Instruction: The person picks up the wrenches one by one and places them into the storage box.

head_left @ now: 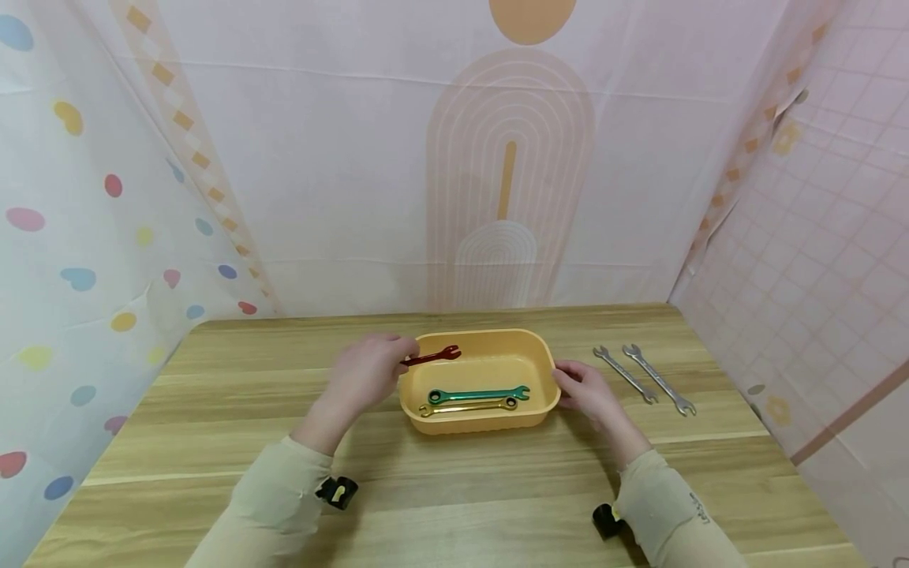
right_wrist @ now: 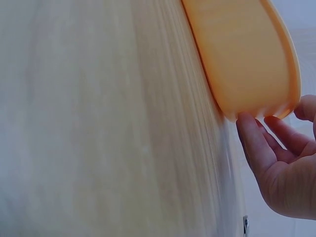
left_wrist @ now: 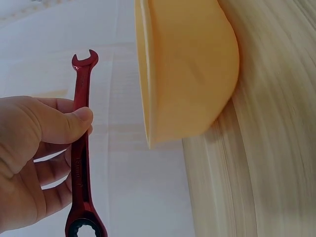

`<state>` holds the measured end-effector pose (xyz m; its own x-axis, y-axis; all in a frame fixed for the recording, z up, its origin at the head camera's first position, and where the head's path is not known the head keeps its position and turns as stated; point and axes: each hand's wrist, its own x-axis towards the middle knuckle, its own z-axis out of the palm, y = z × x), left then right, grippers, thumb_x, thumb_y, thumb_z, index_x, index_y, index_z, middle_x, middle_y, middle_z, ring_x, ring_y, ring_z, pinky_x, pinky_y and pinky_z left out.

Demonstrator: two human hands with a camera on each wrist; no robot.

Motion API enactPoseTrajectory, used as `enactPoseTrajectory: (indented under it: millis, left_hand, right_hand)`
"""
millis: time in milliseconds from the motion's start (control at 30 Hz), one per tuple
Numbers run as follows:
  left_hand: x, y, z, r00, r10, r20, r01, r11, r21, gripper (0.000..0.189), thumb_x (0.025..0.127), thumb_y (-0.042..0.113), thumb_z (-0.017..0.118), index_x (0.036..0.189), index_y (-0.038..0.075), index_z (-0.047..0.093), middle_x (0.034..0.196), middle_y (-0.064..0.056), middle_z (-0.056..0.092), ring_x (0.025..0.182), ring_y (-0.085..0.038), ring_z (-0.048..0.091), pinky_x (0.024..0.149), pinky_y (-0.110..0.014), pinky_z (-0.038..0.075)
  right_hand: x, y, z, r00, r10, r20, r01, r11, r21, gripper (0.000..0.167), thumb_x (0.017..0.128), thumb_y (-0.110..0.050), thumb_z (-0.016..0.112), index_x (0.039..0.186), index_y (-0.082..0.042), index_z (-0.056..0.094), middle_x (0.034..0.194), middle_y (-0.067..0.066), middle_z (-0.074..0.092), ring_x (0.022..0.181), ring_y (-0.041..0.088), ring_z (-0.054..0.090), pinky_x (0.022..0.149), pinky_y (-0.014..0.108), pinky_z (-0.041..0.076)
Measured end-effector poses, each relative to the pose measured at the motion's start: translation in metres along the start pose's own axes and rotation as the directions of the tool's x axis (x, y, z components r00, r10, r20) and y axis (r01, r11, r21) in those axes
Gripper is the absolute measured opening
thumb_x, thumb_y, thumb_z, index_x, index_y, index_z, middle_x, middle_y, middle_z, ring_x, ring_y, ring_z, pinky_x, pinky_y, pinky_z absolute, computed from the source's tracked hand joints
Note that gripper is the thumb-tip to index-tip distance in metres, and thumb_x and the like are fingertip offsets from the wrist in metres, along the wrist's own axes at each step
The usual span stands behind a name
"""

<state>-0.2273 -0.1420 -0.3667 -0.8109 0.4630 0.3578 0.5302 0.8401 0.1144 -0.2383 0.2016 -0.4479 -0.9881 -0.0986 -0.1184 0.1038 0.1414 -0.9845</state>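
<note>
My left hand [head_left: 369,367] pinches a red combination wrench [left_wrist: 80,163] between thumb and fingers, at the left end of a yellow plastic basin [head_left: 529,420]. In the head view the wrench's open jaw reaches over the basin's inside; the left wrist view shows its ratchet ring end. Inside the basin, a green wrench [head_left: 479,394] and a gold wrench [head_left: 469,407] lie side by side near the front wall. My right hand [head_left: 585,388] holds the basin's right end, with fingers against the outer wall [right_wrist: 242,59] and the thumb at the rim.
On the wooden table [head_left: 454,489], two silver wrenches, a shorter one [head_left: 625,374] and a longer one [head_left: 659,379], lie to the right of the basin. A patterned cloth [head_left: 341,197] hangs behind the table. Black wrist cameras [head_left: 338,492] sit on both sleeves.
</note>
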Motion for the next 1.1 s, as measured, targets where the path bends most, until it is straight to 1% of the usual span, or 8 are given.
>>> enactPoseTrajectory:
  millis: [67,233,367,533,767,867,1100]
  left_hand:
    - [0.002,0.003,0.001,1.000,0.008,-0.004,-0.008,1.000,-0.001,0.021,0.080,0.002,0.080,0.091,0.017,0.071,0.085,0.001,0.068,0.076,-0.024,0.064,0.052,-0.034,0.048]
    - [0.007,0.014,0.001,1.000,0.015,0.016,-0.015,1.000,0.010,0.019,0.081,0.006,0.079,0.093,0.019,0.071,0.084,0.002,0.067,0.075,-0.024,0.063,0.053,-0.034,0.048]
    - [0.012,0.021,0.002,0.999,0.037,0.017,-0.037,0.999,0.020,0.019,0.082,0.007,0.080,0.094,0.019,0.071,0.083,0.002,0.067,0.074,-0.023,0.063,0.054,-0.034,0.050]
    - [0.016,0.027,0.006,0.998,0.058,-0.004,-0.058,0.998,0.019,0.020,0.081,0.006,0.080,0.094,0.019,0.072,0.083,0.002,0.067,0.074,-0.022,0.064,0.055,-0.035,0.051]
    - [0.020,0.034,0.013,0.992,0.109,-0.064,-0.109,0.994,0.007,0.022,0.078,0.004,0.082,0.092,0.018,0.073,0.083,0.002,0.068,0.073,-0.021,0.064,0.057,-0.034,0.052]
    - [0.022,0.037,0.015,0.990,0.121,-0.079,-0.121,0.993,0.004,0.023,0.077,0.003,0.083,0.091,0.018,0.073,0.082,0.002,0.068,0.073,-0.021,0.063,0.057,-0.035,0.052]
    - [0.027,0.045,0.018,0.986,0.148,-0.075,-0.147,0.989,0.020,0.023,0.078,0.003,0.082,0.094,0.017,0.073,0.085,0.000,0.069,0.074,-0.021,0.064,0.057,-0.033,0.054]
  right_hand:
    - [0.000,0.000,0.000,1.000,-0.001,0.001,0.001,1.000,0.003,0.042,0.103,-0.008,0.051,0.136,0.017,0.045,0.129,0.034,0.051,0.093,0.020,0.063,0.076,0.028,0.057]
    - [-0.001,0.000,0.000,1.000,0.002,-0.001,-0.002,1.000,0.005,0.042,0.103,-0.008,0.051,0.136,0.017,0.044,0.130,0.034,0.050,0.093,0.020,0.063,0.077,0.029,0.057]
    - [-0.001,-0.001,0.000,1.000,0.001,-0.004,-0.001,1.000,0.000,0.042,0.103,-0.008,0.051,0.136,0.017,0.044,0.130,0.034,0.050,0.093,0.020,0.063,0.077,0.030,0.057]
    - [-0.001,-0.001,0.000,1.000,-0.002,-0.001,0.002,1.000,-0.009,0.043,0.103,-0.009,0.052,0.137,0.016,0.044,0.131,0.034,0.050,0.094,0.021,0.063,0.077,0.030,0.057]
    - [-0.001,0.000,0.000,1.000,-0.008,0.002,0.008,1.000,-0.005,0.042,0.103,-0.008,0.051,0.136,0.017,0.045,0.130,0.034,0.050,0.094,0.021,0.063,0.077,0.030,0.057]
    - [-0.001,0.000,0.000,1.000,-0.009,0.000,0.009,1.000,-0.001,0.041,0.103,-0.008,0.051,0.136,0.017,0.045,0.130,0.035,0.050,0.094,0.021,0.063,0.077,0.030,0.057]
    - [-0.001,0.000,0.000,1.000,-0.011,0.004,0.011,1.000,-0.002,0.042,0.103,-0.008,0.051,0.136,0.017,0.045,0.130,0.035,0.050,0.095,0.022,0.063,0.077,0.030,0.057]
